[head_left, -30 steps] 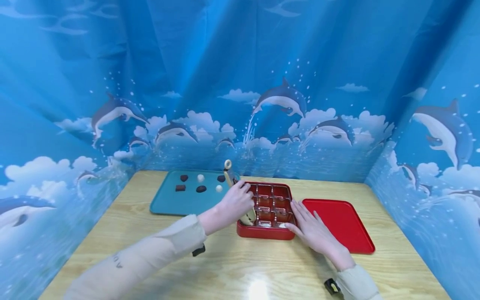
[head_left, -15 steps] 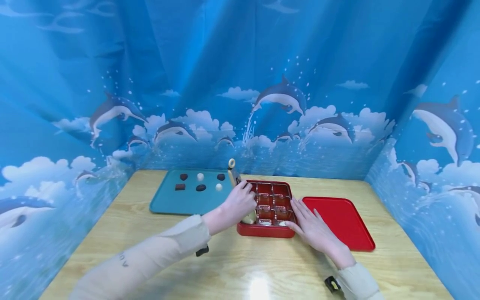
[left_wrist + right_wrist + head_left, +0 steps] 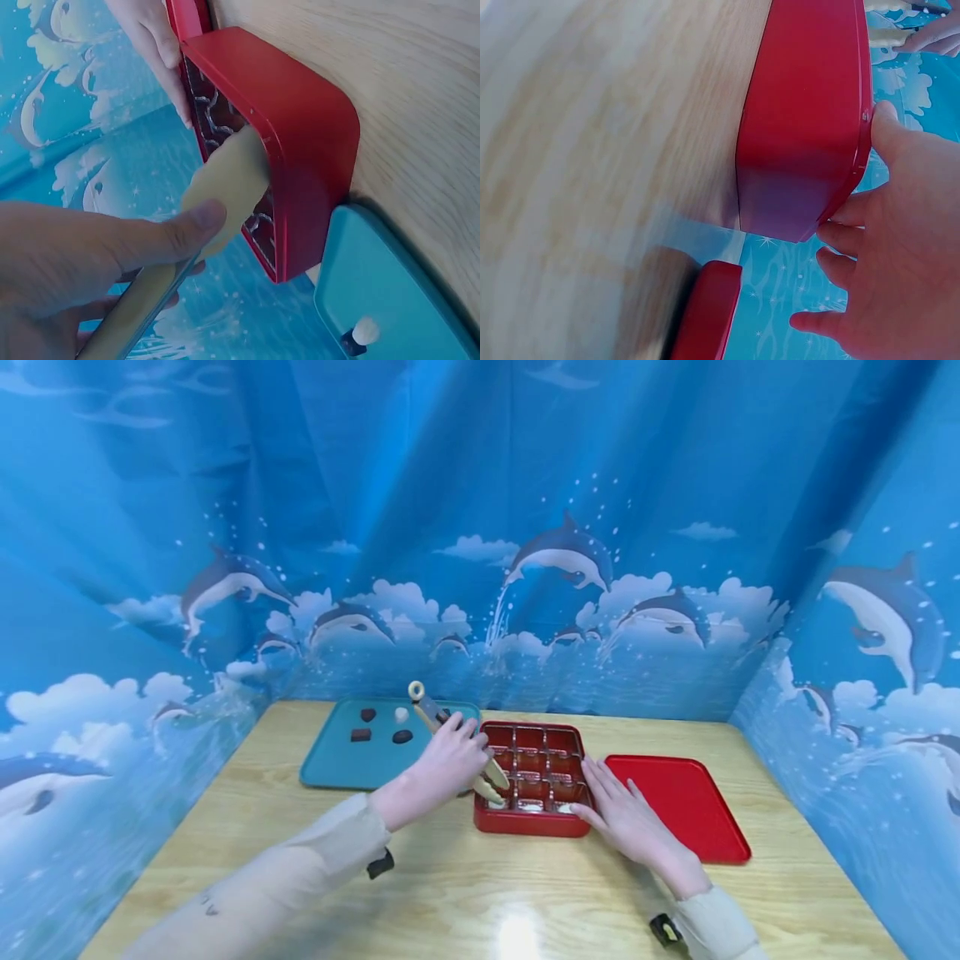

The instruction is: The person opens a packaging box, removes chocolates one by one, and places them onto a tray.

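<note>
My left hand grips a pair of tongs with cream tips and a metal handle. In the head view the tips stand a little apart above the near-left compartment of a red box, which has a clear divided insert. White chocolates lie in the near row: one chocolate at left below the tips, another in the middle, a third at right. My right hand rests with straight fingers against the box's right wall, thumb at the near corner. The left hand hides part of the teal tray.
Left of the box lies a teal tray bearing several dark chocolates and a white one. To the right is a flat red lid. A dolphin-print curtain surrounds the wooden table.
My left hand has shifted left, and the tongs lean further over toward the tray. Their tips have parted, and a white chocolate shows in the near-left compartment. The right hand stays put.
</note>
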`<state>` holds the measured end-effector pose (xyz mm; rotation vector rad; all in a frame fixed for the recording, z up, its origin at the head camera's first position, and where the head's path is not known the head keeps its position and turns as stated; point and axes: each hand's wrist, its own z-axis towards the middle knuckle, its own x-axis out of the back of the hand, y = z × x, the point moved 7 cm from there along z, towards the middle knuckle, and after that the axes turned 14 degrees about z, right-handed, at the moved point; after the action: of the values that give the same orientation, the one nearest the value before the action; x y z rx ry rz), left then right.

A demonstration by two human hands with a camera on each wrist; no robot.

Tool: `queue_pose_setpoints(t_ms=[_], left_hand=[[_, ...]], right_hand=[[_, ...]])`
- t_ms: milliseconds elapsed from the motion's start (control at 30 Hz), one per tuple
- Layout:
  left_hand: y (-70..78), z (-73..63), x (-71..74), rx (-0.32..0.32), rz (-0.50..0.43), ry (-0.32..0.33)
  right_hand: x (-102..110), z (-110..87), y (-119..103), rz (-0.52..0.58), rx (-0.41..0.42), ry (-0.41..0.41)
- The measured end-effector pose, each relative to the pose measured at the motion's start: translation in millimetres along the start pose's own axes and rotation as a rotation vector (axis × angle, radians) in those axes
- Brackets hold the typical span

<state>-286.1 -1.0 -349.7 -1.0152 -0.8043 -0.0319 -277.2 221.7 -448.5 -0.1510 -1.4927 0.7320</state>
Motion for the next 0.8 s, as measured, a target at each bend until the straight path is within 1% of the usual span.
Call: queue_pose_setpoints(t_ms=[67,133,233,300,433,533,600,700,800], left_hand=[[-1.5,0.1,-0.6,-0.008,0.003,-0.003],[-0.1,3.2,0.2,-0.030,0.014,-0.030],[5.2,11.7,3.6,-0.053,0.041,-0.080],[12.3,17.7,6.4,-0.075,0.072,-0.116],[31.5,28.8,9.5,-0.125,0.146,-0.172],[43.5,32.1,7.4,-0.168,0.184,-0.225],[47.4,32.4,4.5,-0.179,0.178,-0.253],[47.7,30.8,1.3,-0.175,0.158,-0.238],[43.2,27.2,0.5,-0.139,0.126,-0.153]], right_hand=[[0,-0.1,0,0.005,-0.006,-0.004],[1,0.0,0,0.011,-0.010,0.000],[0,0.4,0,0.012,-0.007,0.003],[-3,0.8,0,0.013,-0.003,0.002],[-7,0.3,1,0.022,0.003,0.001],[-8,0.3,0,0.025,0.007,0.004],[-7,0.2,0,0.020,0.010,0.001],[-5,0.5,0,0.010,0.011,0.001],[-3,0.8,1,0.001,0.009,0.007]])
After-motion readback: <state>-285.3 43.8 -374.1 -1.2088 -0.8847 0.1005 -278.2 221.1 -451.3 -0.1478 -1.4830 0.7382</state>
